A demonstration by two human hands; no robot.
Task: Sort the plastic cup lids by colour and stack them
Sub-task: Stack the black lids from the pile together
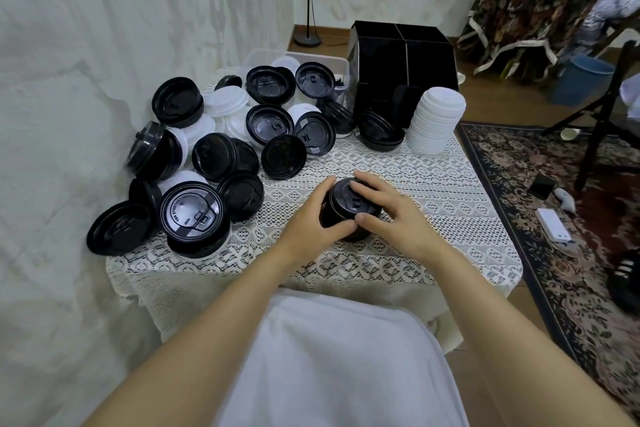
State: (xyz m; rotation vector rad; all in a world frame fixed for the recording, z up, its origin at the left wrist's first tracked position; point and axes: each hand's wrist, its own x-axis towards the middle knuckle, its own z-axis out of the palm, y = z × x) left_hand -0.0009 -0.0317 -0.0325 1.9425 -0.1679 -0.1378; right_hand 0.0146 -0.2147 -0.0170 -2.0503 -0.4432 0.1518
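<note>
A short stack of black lids stands on the lace-covered table near its middle. My left hand grips the stack's left side, thumb curled round the front. My right hand lies over the top lid, fingers on its top and thumb at the front rim. A loose heap of black and white lids spreads over the table's left half. A tall stack of white lids stands at the back right, and a low stack of black lids sits just left of it.
A black divided organiser box stands behind the white stack. A clear plastic tub sits at the back of the heap. A white wall closes the left side. To the right lie a patterned rug, a chair and a blue bin.
</note>
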